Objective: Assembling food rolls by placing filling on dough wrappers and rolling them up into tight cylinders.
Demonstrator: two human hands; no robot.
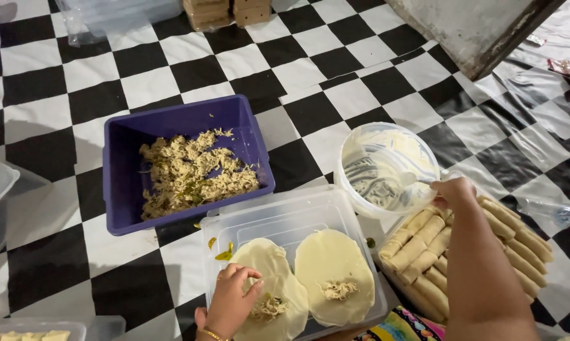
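On the clear lid's point(278, 218) near-left corner, the left hand point(229, 302) is pinching filling point(267, 307) on a wrapper point(273, 287). The right hand point(452, 192) is gripping a spoon point(416, 181) inside the white tub point(386, 167)

there is just one view. the camera sits on the person's head and looks down and a bit forward at the floor point(361, 95) with black and white squares. it is close, so the left hand point(231, 303) and the right hand point(452, 192) show at the bottom and right. the clear lid point(285, 218) is near the bottom edge. the blue tub point(124, 164) and the white bowl point(386, 136) sit in the middle. boxes point(228, 12) are far off at the top.
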